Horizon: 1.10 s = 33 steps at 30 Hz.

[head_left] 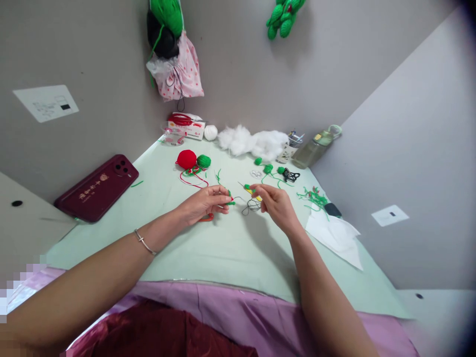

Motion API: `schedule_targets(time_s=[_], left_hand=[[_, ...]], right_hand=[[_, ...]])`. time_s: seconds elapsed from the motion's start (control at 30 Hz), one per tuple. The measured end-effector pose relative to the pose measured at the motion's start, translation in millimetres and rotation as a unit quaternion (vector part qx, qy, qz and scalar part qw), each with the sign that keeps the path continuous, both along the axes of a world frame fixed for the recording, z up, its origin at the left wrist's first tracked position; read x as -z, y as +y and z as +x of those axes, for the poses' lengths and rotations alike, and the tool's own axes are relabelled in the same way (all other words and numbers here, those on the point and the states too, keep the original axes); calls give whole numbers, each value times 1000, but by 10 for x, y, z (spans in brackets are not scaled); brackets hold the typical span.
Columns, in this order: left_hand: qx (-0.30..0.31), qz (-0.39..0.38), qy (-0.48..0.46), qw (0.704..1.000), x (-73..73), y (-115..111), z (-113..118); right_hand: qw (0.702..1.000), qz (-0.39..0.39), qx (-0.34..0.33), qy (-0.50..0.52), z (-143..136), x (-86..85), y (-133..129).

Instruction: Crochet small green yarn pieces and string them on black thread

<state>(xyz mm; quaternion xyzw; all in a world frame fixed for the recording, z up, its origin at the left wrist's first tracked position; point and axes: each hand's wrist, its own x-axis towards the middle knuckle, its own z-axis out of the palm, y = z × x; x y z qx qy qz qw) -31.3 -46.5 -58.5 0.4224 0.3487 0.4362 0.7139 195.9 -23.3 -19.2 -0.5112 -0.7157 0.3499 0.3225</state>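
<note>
My left hand (203, 203) pinches a small green crochet piece (230, 201) above the pale green table (223, 248). My right hand (273, 203) grips a crochet hook with a yellow-green handle (252, 191), its tip pointing toward the green piece. Thin dark thread (251, 207) loops on the table between the two hands. A red loop (207, 217) shows under my left hand. A silver bracelet sits on my left wrist.
A red yarn ball (186, 158) and a green yarn ball (204, 160) lie beyond the hands. White stuffing (253, 140), a bottle (314, 147), a dark red phone (97, 186), small green crochet pieces (268, 168), green scraps (316, 197) and white paper (336, 235) surround them.
</note>
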Motion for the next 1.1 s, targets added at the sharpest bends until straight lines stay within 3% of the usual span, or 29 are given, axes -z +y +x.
schedule_targets(time_s=[0.1,0.27,0.33,0.5,0.67,1.1], left_hand=[[-34,0,-5,999,40,26,-16],[-57,15,3,998,47,19,-16],[-60,18,12,998,30,2,-7],[-74,28,34,996,29,-6,-3],[-76,28,57,995,32,-3,0],[-75,26,92,993,9,-25,1]], right_hand=[[1000,14,13,-22,-1,-16,-9],[991,-53,-114,41,-109,-49,-147],[989,-50,-132,39,-177,-31,-213],[997,8,-68,-23,-278,37,-297],[987,102,-52,-114,-303,66,-295],[984,89,-51,-143,-337,85,-316]])
